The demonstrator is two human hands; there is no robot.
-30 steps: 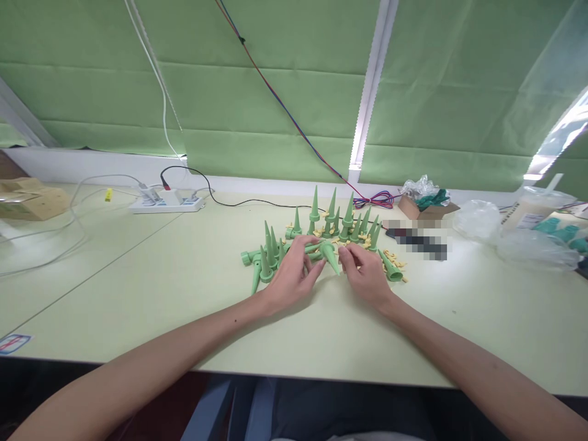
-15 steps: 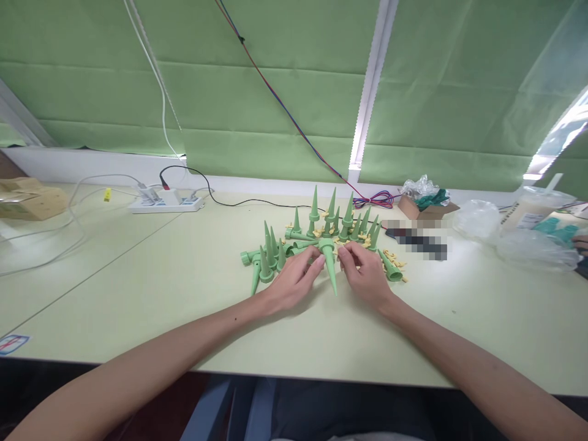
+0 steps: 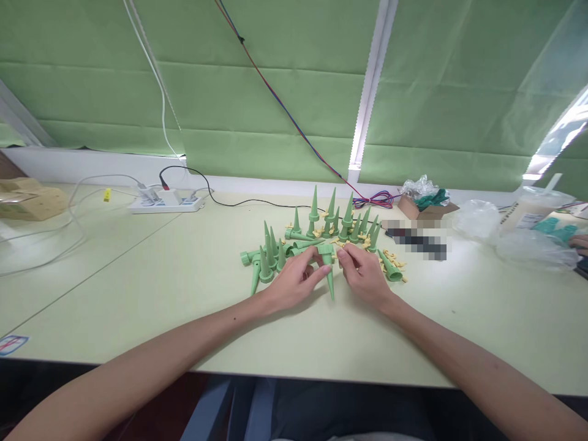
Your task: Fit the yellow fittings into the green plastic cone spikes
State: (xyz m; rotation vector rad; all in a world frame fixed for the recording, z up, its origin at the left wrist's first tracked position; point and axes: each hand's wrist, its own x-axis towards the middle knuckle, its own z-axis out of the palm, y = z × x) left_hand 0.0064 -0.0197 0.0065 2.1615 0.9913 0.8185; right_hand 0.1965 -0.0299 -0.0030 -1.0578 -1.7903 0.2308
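My left hand [image 3: 301,277] grips a green plastic watering spike [image 3: 327,269] between thumb and fingers, its wide capped end up and its point down. Just right of it, my right hand [image 3: 365,274] has thumb and fingers pinched together; whatever sits in the pinch is too small to make out. Beyond both hands stands a cluster of similar green spikes [image 3: 265,264], some upright, some stacked, some on their sides. Small yellow valve pieces [image 3: 394,260] lie scattered among them. One loose spike [image 3: 390,268] rests by my right hand.
A white power strip [image 3: 166,203] with plugs and cables lies at the back left, near a cardboard box [image 3: 32,199]. At the right are an open carton [image 3: 425,209], clear plastic bags [image 3: 478,220] and a cup with a straw [image 3: 528,208]. Another person's hand [image 3: 579,241] shows at the right edge.
The spike in my left hand has tipped more upright and shifted slightly left, with my left thumb now across its front. My right hand has barely moved.
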